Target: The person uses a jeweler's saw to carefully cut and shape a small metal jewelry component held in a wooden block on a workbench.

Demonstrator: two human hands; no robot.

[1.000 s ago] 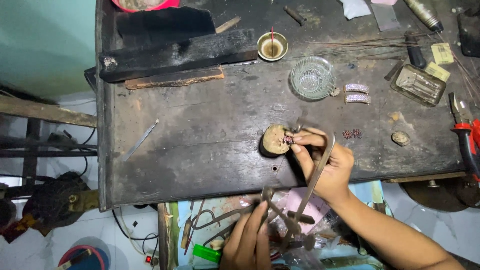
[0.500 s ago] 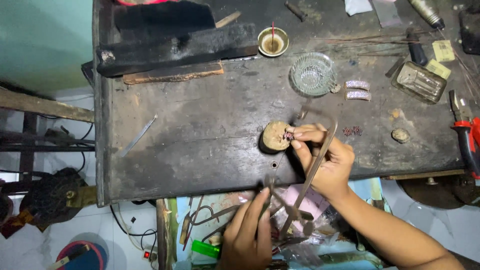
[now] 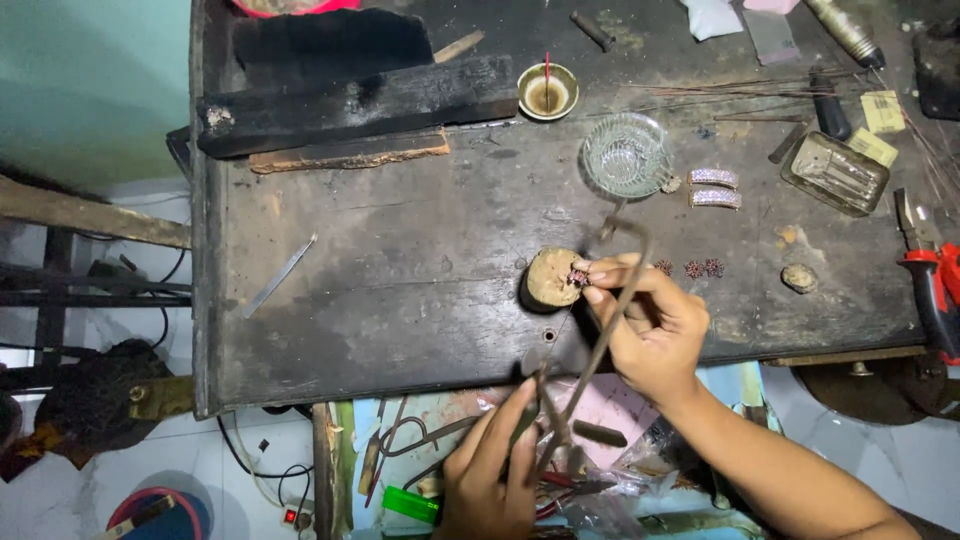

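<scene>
dark workbench [image 3: 400, 290], glass bowl [image 3: 625, 155]

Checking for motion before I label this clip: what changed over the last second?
Little. The left hand slid slightly right along the bench's near edge, keeping its hold on the thin metal tool that runs up past the right hand. The right hand still pinches a small reddish piece against the round wooden peg. Nothing was picked up or let go. The glass dish, brass cup and workbench items stayed put.

- At upper centre you see a small brass bowl [image 3: 548, 92].
- Right of it stands a glass dish [image 3: 625, 155].
- At the right edge lie red-handled pliers [image 3: 932, 280].
</scene>
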